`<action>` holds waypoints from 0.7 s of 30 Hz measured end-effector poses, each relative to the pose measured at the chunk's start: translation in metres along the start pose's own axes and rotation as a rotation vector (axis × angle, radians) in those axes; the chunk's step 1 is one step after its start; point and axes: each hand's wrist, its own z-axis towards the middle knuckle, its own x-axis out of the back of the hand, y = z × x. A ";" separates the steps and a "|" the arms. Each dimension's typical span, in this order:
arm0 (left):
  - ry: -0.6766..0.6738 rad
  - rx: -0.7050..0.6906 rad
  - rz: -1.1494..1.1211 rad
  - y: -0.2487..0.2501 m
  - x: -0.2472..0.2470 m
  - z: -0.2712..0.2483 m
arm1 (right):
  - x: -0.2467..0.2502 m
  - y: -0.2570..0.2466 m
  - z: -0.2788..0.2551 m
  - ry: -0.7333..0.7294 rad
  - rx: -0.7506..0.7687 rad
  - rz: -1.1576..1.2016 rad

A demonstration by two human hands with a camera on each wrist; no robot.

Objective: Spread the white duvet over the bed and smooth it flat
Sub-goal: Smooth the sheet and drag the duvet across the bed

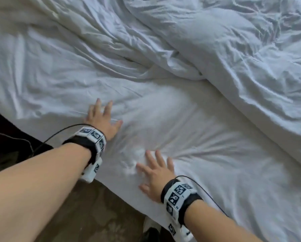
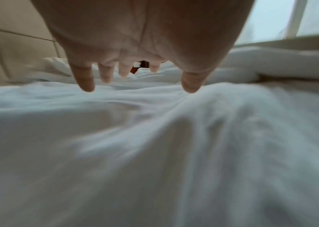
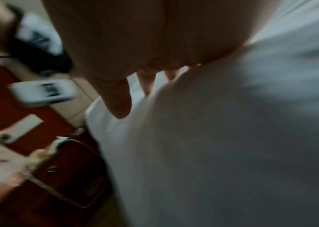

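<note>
The white duvet [image 1: 216,55] lies bunched in thick folds across the upper right of the bed. Flatter white cloth [image 1: 189,130] covers the rest, creased around both hands. My left hand [image 1: 102,117] presses flat on the cloth near the bed's near edge, fingers spread. My right hand [image 1: 155,170] lies flat further right, fingers straight and apart, pushing small wrinkles ahead of it. In the left wrist view the left hand [image 2: 139,76] hovers spread over rippled cloth [image 2: 154,138]. The right wrist view is blurred; the right hand [image 3: 135,86] rests against white fabric [image 3: 232,138].
The bed's edge [image 1: 121,193] runs diagonally at lower left, with brown patterned floor [image 1: 86,215] and a shoe [image 1: 151,229] below it. A window [image 2: 300,20] and pale wall panels [image 2: 18,38] stand beyond the bed. A dark red surface with small items [image 3: 24,130] is at the bedside.
</note>
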 end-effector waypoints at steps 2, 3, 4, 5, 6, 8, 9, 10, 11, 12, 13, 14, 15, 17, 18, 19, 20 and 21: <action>-0.072 -0.102 0.010 0.018 -0.005 0.019 | 0.001 -0.044 0.017 -0.143 0.192 0.080; -0.125 -0.126 0.035 0.017 -0.012 0.025 | 0.005 -0.054 0.022 -0.151 0.243 0.169; -0.175 -0.121 0.034 0.005 -0.018 0.032 | 0.012 -0.059 0.032 -0.076 0.264 0.257; -0.213 -0.106 0.016 -0.013 -0.031 0.036 | 0.021 -0.051 0.039 0.057 0.242 0.331; -0.241 -0.057 -0.008 -0.036 -0.039 0.033 | 0.033 -0.038 0.049 0.214 0.196 0.350; -0.311 0.145 -0.046 -0.110 -0.069 0.019 | 0.066 -0.004 0.075 0.477 0.072 0.245; -0.362 0.245 -0.075 -0.147 -0.080 0.008 | 0.088 0.012 0.090 0.533 -0.022 0.160; -0.438 0.336 -0.074 -0.185 -0.090 -0.011 | 0.107 0.028 0.104 0.532 -0.140 0.075; -0.519 0.413 -0.046 -0.222 -0.098 -0.033 | 0.125 0.038 0.120 0.494 -0.249 0.022; -0.581 0.484 0.013 -0.256 -0.099 -0.055 | 0.137 0.044 0.137 0.451 -0.324 0.002; -0.613 0.514 0.080 -0.282 -0.096 -0.072 | 0.142 0.045 0.153 0.419 -0.370 -0.009; -0.601 0.544 0.118 -0.301 -0.085 -0.080 | 0.140 0.039 0.170 0.387 -0.378 -0.030; -0.560 0.589 0.116 -0.312 -0.076 -0.079 | 0.131 0.027 0.183 0.347 -0.349 -0.065; -0.400 0.646 0.029 -0.312 -0.051 -0.051 | 0.101 -0.016 0.200 0.223 -0.203 -0.130; -0.287 0.651 -0.013 -0.295 -0.033 -0.028 | 0.086 -0.042 0.202 0.156 -0.105 -0.149; -0.204 0.624 -0.043 -0.271 -0.016 -0.004 | 0.071 -0.067 0.202 0.083 0.000 -0.160; -0.136 0.558 -0.103 -0.245 -0.005 0.018 | 0.061 -0.092 0.198 0.005 0.102 -0.165; -0.083 0.467 -0.177 -0.216 0.006 0.040 | 0.054 -0.111 0.194 -0.073 0.191 -0.163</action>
